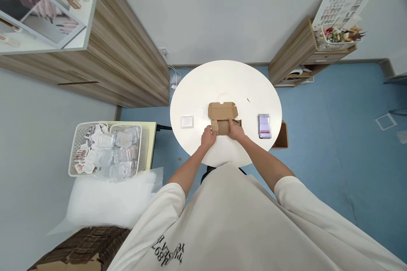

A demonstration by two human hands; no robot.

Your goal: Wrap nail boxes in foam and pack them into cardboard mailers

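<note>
The cardboard box [224, 127] lies unfolded on the round white table [225, 77], right of centre line with neither edge, directly in front of the person's torso; this position appears to give both arms equal reach. The lid panel [223, 112] is laid back on the far side, which leaves the tray section accessible from above.

Left hand [208, 136]: clamped on the left end of the box, at the end flap [215, 126], presumably to control the fold. Right hand [235, 130]: clamped on the right end, seemingly as a brace against the other hand. From my position, individual fingertip contacts are too small to confirm.

A white square case [187, 122] lies left of the box and a phone [264, 126] lies right of it, both well apart from the hands, probably to leave working room
</note>
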